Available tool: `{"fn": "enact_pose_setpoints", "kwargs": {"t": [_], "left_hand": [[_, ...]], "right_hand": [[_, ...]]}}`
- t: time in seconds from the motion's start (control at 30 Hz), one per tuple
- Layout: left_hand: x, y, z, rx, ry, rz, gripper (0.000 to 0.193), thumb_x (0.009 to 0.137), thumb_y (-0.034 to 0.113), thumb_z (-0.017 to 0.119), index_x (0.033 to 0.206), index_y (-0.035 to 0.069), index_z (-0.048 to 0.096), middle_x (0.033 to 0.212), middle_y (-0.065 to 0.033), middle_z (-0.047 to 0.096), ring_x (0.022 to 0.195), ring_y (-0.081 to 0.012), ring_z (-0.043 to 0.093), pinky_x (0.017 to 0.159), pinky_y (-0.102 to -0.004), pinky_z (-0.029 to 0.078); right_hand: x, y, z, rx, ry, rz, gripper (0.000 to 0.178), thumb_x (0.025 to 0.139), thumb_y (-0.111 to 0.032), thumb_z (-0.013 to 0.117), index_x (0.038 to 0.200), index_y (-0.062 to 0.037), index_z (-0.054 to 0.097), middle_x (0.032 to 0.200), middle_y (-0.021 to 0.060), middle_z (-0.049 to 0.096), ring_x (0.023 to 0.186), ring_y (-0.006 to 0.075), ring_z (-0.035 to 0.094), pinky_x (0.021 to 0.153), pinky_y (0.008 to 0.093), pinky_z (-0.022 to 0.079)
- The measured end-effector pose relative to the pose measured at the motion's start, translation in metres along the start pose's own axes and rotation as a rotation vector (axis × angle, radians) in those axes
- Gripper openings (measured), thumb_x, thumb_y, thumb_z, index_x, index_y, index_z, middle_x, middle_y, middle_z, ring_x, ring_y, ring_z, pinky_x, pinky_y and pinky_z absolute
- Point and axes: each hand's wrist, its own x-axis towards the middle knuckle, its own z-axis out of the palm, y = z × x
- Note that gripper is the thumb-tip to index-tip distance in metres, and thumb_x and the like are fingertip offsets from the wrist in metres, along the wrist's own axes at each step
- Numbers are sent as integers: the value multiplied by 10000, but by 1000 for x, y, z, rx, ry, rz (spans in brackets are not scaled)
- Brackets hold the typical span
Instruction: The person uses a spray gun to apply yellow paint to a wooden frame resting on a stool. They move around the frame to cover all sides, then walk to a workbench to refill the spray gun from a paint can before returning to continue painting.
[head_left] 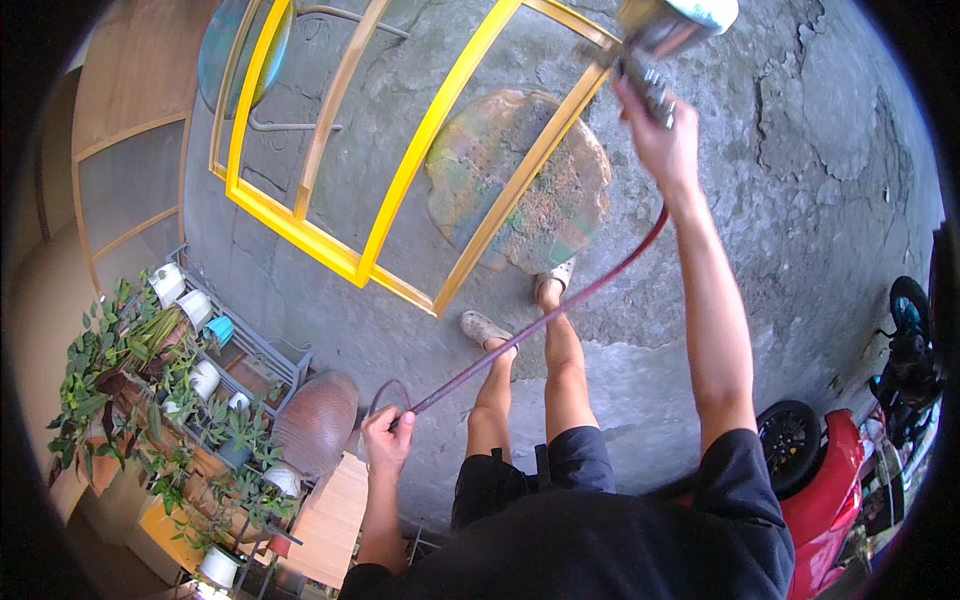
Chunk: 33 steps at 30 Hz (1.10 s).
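Observation:
A spray gun (648,85) with a pale cup on top is gripped in my right hand (668,145), out ahead at arm's length. The gun is partly blurred. From its handle a dark red hose (540,322) runs down and left across my body. My left hand (388,440) is closed round this hose near my left hip, where it makes a small loop. Just left of the gun stands a wooden frame (345,262), with bright yellow on some bars and bare wood on others. The gun is close to its right-hand bare bar (525,185).
A round, paint-stained slab (530,170) lies under the frame on cracked concrete. Potted plants (200,400) crowd a metal rack at left, beside a brown rounded object (315,425). A red vehicle (825,500) with a black wheel (790,445) stands at lower right. Wooden panels (130,140) lean far left.

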Motion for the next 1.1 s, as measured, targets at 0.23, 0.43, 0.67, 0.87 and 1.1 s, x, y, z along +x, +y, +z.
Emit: {"fn": "enact_pose_setpoints", "kwargs": {"t": [0.23,0.43,0.67,0.87,1.1], "left_hand": [[6,23,16,-103,-54,19,561,946,441,636,650,41,378,569,-40,315,527,-144,336,486,-341,286],[-20,-28,-2,-46,49,6,523,946,405,632,646,12,462,552,-79,385,501,-192,394,484,-360,312],[-67,-96,-59,68,142,-3,504,944,345,626,628,-11,460,561,-147,416,493,-287,435,494,-402,328],[-102,-141,-102,149,166,31,501,942,337,620,627,-8,439,567,-158,405,501,-320,435,496,-414,324],[-147,-198,-128,194,232,55,540,943,347,609,609,-26,406,561,-166,393,501,-341,435,494,-421,315]], "right_hand": [[81,16,-7,-114,447,-60,378,939,-433,655,992,-61,700,623,57,634,450,165,546,462,331,446],[4,12,16,-8,267,36,380,927,-418,703,890,-44,758,657,19,678,464,62,506,444,262,393],[-157,-19,73,107,-79,161,259,907,-252,738,884,-1,680,617,56,560,597,83,473,556,294,430],[-256,-43,113,155,-143,197,281,889,-220,750,790,1,606,599,73,488,582,111,421,539,303,401],[-348,-80,156,67,-300,170,319,872,-203,769,728,-17,554,609,113,504,530,205,479,529,348,407]]}}
